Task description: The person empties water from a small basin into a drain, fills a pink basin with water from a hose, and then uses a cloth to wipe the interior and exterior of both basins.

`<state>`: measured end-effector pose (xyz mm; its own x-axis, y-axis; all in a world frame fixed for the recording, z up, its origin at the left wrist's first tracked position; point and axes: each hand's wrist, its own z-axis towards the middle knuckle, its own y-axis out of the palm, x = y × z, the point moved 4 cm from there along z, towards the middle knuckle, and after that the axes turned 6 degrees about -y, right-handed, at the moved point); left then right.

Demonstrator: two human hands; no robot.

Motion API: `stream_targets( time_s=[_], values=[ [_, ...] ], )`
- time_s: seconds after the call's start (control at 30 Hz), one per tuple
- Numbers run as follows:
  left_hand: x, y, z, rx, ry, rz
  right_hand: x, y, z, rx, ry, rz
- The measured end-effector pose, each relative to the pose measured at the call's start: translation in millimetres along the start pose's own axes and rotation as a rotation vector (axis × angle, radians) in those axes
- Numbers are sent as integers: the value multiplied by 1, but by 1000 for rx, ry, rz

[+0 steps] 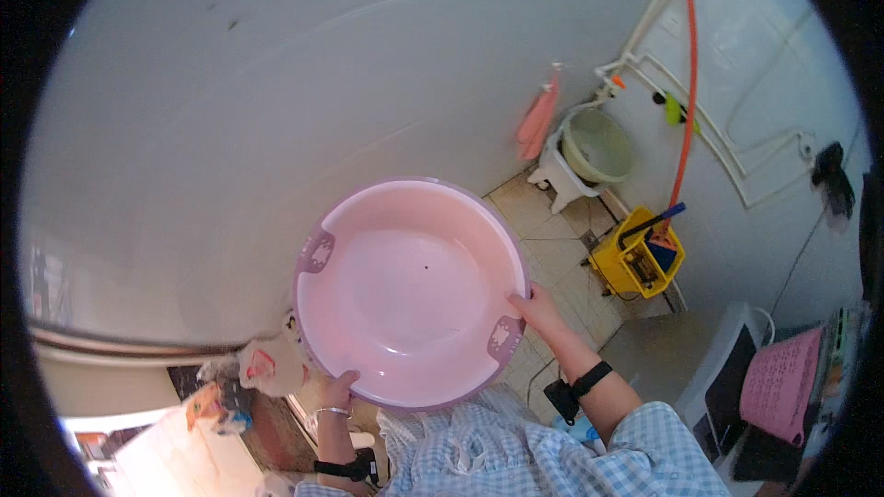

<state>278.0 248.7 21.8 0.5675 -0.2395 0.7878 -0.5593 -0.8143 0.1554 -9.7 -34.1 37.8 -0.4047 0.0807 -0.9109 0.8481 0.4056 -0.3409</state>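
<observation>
A large round pink basin [405, 276] with a purple rim is held out in front of me, its inside facing up. At the near left of the rim, my left hand [339, 390] grips the edge with the thumb over the top and the fingers hidden beneath. On the right side, my right hand [539, 306] is closed round the rim, thumb inside, next to a purple handle patch [503, 338]. Only a small dark speck shows on the basin's bottom.
A yellow mop bucket [633, 262] with an orange-handled mop [690, 83] stands at the right. Behind it, a green basin [597, 145] rests on a white stool [557, 175]. A pink basket [783, 385] lies on a machine at the lower right. Plastic bags [274, 364] are at the left.
</observation>
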Motion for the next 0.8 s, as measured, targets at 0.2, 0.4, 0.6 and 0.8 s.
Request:
stream_targets(
  time_s=[0.2, 0.4, 0.6, 0.8],
  values=[
    [-1, 83, 53, -160, -99, 303, 33, -69, -7, 125, 216, 308],
    [33, 155, 95, -283, -148, 327, 40, -99, 11, 68, 382, 506],
    [47, 215, 140, -338, -259, 638, 57, -121, 25, 308, 404, 542],
    [61, 302, 154, -421, -373, 800, 71, -143, 27, 494, 502, 620]
  ],
)
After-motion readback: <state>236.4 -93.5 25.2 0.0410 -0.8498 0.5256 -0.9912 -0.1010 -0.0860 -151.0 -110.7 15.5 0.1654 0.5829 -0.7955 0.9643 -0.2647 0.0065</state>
